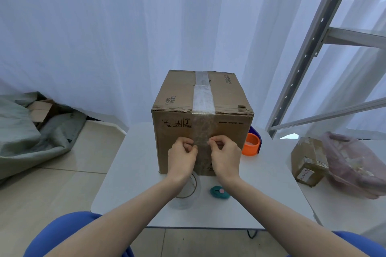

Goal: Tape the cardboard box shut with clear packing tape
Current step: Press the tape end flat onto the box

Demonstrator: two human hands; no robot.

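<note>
Pressing on the near face of the cardboard box (202,123), both hands are curled with fingertips pinched at the clear tape strip (203,98): left hand (182,157) on its left edge, right hand (226,157) on its right edge. Can't tell whether they're gripping a loose tape end or just flattening it; the film is too transparent there. Box sits upright mid-table (133,165), toward the far edge, flaps closed. Tape runs along the top seam and down over the near face. Clear tape roll (189,196) lies at the near edge, partly hidden under the left wrist. Teal cutter (219,192) just right of it. Orange tape dispenser (251,145) stands beside the box's right side.
</note>
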